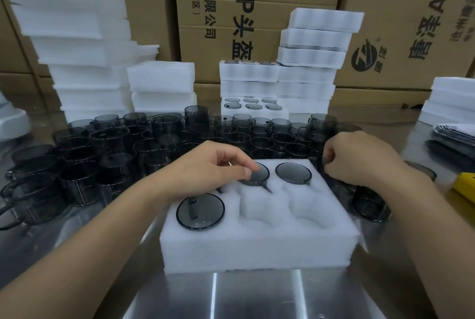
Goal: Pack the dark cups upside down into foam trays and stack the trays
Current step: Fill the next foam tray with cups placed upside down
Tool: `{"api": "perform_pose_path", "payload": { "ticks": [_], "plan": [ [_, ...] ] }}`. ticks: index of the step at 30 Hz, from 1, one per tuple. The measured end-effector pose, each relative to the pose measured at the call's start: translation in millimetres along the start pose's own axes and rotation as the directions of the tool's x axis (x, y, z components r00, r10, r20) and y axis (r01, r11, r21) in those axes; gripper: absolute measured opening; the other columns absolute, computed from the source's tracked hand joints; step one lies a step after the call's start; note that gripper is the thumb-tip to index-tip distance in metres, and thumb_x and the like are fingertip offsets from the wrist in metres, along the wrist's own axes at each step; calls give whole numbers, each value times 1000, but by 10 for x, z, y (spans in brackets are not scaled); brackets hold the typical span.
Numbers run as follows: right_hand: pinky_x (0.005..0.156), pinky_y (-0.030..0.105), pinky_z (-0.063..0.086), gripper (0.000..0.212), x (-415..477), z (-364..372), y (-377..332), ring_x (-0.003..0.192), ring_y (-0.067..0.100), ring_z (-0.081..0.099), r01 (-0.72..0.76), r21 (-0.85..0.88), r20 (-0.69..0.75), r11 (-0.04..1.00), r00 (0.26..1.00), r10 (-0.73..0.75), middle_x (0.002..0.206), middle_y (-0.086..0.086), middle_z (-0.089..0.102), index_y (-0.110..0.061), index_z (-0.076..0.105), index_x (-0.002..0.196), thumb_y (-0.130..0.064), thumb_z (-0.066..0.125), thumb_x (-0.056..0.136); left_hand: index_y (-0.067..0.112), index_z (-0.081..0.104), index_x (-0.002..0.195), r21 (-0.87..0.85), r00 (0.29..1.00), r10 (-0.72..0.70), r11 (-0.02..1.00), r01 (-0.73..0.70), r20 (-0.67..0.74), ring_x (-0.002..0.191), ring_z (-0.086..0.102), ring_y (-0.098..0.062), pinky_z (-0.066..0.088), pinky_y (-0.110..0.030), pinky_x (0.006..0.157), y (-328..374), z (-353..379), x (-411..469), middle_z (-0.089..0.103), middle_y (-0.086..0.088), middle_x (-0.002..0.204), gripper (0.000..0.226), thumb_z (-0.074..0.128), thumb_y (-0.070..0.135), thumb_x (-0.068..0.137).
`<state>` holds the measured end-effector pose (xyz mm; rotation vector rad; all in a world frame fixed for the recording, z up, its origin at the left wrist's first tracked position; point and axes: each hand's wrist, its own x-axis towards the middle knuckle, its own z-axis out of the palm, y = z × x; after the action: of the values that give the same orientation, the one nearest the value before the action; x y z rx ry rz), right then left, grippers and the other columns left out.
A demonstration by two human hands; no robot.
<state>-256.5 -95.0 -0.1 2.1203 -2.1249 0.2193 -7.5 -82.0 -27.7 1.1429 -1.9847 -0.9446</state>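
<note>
Steel table [257, 293] fills the bottom edge, bearing a foam tray [257, 246] at centre. Three pockets hold upside-down cups: lower-left cup [200, 210], upper-middle cup [258, 177], upper-right cup [293, 173]. Left hand [213, 164] pinches the upper-middle cup. Right hand [359, 156] curls by the tray's right edge, grip unclear. Loose cups [154, 138] crowd behind, with stacked trays [308, 61] beyond

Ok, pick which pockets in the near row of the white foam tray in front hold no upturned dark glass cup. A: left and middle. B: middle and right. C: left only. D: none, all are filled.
B: in the near row of the white foam tray only the left one holds an upturned dark glass cup; the middle pocket and right pocket show bare foam.
</note>
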Motion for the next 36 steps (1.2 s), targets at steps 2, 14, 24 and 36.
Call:
{"api": "perform_pose_path", "payload": {
  "ticks": [2,14,24,36],
  "plan": [
    [60,28,39,10,-6,-35,-12,81,25,55,11,36,-91,999,996,-8,91,0,62,-23,65,85,-17,58,80,40,74,86,-2,1000,1,1000,-1,4,82,65,-13,50,-18,69,-4,-3,9,73,10,89,19,66,23,87],
    [69,29,40,10,-41,85,-268,68,8,47,449,434,-601,781,790,-120,87,-6,58,-20,70,93,-20,71,83,33,72,98,-71,999,20,997,-21,-27,75,65,-5,49,-16,60,-41,-5,24,74,6,83,19,61,19,92],
    [64,29,43,11,-207,252,-553,65,5,48,634,457,-635,624,723,-270,83,-10,52,-16,68,90,-21,67,80,32,52,126,-220,977,-27,975,-20,-210,72,68,-3,50,-16,59,-33,-10,64,74,10,85,37,61,30,90],
    [76,8,37,42,-155,293,-523,85,-7,45,634,476,-607,609,738,-294,107,-20,38,-19,55,115,-13,74,79,26,56,112,-311,970,-73,951,-2,-232,79,71,-9,52,-19,59,-14,-4,60,73,13,86,23,61,29,90]
  ]
}}
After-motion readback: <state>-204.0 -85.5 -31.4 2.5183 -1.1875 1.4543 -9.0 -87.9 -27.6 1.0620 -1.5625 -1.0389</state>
